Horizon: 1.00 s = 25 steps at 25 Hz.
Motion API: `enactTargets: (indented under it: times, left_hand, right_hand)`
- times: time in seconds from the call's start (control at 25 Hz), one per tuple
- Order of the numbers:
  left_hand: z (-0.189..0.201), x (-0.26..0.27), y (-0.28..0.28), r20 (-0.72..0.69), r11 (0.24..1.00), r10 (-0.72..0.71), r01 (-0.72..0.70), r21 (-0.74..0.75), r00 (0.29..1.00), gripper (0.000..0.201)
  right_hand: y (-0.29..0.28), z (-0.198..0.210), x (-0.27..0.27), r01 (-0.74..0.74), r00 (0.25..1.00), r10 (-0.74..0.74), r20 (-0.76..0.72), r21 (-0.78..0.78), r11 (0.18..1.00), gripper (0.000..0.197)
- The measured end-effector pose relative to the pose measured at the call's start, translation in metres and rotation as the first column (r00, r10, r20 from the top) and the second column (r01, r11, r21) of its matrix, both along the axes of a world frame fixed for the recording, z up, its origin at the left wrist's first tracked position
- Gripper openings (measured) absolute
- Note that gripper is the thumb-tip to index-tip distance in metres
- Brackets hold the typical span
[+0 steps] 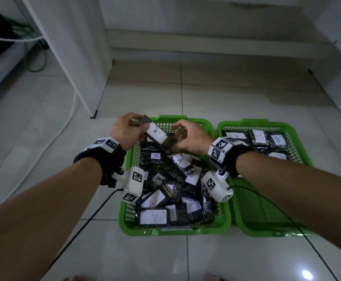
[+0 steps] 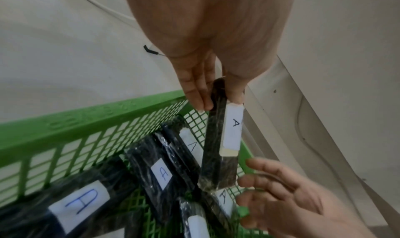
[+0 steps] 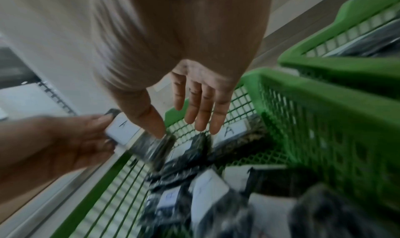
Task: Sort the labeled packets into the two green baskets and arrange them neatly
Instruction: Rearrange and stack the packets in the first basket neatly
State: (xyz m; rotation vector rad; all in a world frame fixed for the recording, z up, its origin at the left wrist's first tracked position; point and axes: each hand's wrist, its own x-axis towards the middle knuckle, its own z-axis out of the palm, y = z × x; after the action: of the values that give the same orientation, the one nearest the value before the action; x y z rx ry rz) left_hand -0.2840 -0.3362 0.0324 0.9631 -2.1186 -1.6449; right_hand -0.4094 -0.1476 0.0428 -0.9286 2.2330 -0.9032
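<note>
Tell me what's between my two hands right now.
A packet labeled A: the left hand pinches its far end, the right hand is at its near end. The head view shows it.

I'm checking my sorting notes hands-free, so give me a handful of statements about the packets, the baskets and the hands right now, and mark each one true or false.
1. The left hand pinches a packet labelled A by its upper end. True.
2. That packet lies flat on the floor. False: it is held up over the far end of the left basket.
3. The right basket holds packets marked B at its far end. True.
4. The right hand grips a packet marked B. False: its fingers are straight beside the lower end of the A packet; only the thumb seems to touch it.
5. The left basket's visible labels read A. True.
</note>
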Motion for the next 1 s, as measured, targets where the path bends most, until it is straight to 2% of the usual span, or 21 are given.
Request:
enactTargets:
  times: [0.12, 0.2, 0.28, 0.32, 0.44, 0.52, 0.56, 0.64, 0.68, 0.76, 0.8, 0.88, 0.92, 1.0]
  left_hand:
    - [0.006, 0.003, -0.014, -0.001, 0.997, 0.069, -0.069, -0.039, 0.998, 0.025]
    - [0.004, 0.006, -0.021, 0.024, 0.992, 0.095, -0.093, -0.083, 0.995, 0.024]
    - [-0.003, 0.011, -0.023, 0.069, 0.99, 0.115, -0.108, -0.096, 0.991, 0.023]
    - [-0.007, 0.013, -0.023, 0.088, 0.99, 0.126, -0.119, -0.08, 0.988, 0.023]
    - [-0.015, 0.016, -0.023, 0.109, 0.988, 0.155, -0.152, -0.036, 0.982, 0.023]
    - [-0.016, 0.015, -0.024, 0.101, 0.989, 0.149, -0.148, -0.02, 0.984, 0.019]
    - [-0.016, 0.015, -0.024, 0.103, 0.99, 0.142, -0.141, -0.025, 0.984, 0.015]
    - [-0.016, 0.015, -0.026, 0.105, 0.992, 0.127, -0.125, -0.026, 0.986, 0.01]
    - [-0.016, 0.015, -0.025, 0.109, 0.992, 0.127, -0.125, -0.029, 0.986, 0.009]
    - [-0.012, 0.015, -0.022, 0.12, 0.992, 0.116, -0.109, -0.065, 0.986, 0.009]
    - [-0.007, 0.016, -0.018, 0.128, 0.993, 0.088, -0.077, -0.09, 0.988, 0.008]
    - [0.004, 0.018, -0.007, 0.158, 0.99, -0.064, 0.083, -0.115, 0.985, 0.005]
    - [0.009, 0.018, 0.001, 0.197, 0.97, -0.188, 0.213, -0.115, 0.962, 0.006]
    - [0.014, 0.017, 0.016, 0.327, 0.86, -0.417, 0.484, -0.158, 0.848, 0.015]
  right_hand:
    - [0.006, 0.009, -0.024, 0.088, 0.995, -0.087, -0.049, 0.019, 0.996, 0.029]
    - [0.006, 0.008, -0.027, 0.046, 0.989, -0.033, -0.147, 0.091, 0.995, 0.019]
    - [0.003, 0.001, -0.015, -0.05, 0.969, 0.103, -0.224, 0.228, 0.972, 0.015]
    - [0.001, -0.002, -0.007, -0.109, 0.953, 0.19, -0.235, 0.319, 0.941, 0.017]
    - [-0.006, -0.014, 0.011, -0.227, 0.867, 0.428, -0.255, 0.561, 0.796, 0.046]
    - [-0.011, -0.013, 0.01, -0.222, 0.858, 0.447, -0.253, 0.601, 0.768, 0.044]
    - [-0.013, -0.009, 0.007, -0.209, 0.893, 0.4, -0.207, 0.597, 0.775, 0.039]
    - [-0.012, 0.002, -0.006, -0.196, 0.969, 0.247, -0.024, 0.54, 0.819, 0.03]
    - [-0.008, 0.009, -0.014, -0.198, 0.98, 0.178, 0.089, 0.504, 0.841, 0.031]
    - [0.002, 0.022, -0.032, -0.186, 0.958, 0.072, 0.276, 0.413, 0.892, 0.044]
    - [0.007, 0.025, -0.038, -0.159, 0.948, 0.036, 0.315, 0.374, 0.914, 0.052]
    - [0.015, 0.026, -0.048, -0.086, 0.96, -0.013, 0.281, 0.335, 0.938, 0.063]
    - [0.018, 0.025, -0.05, -0.057, 0.967, -0.027, 0.253, 0.32, 0.946, 0.066]
    - [0.022, 0.024, -0.051, -0.013, 0.958, -0.067, 0.28, 0.274, 0.962, 0.067]
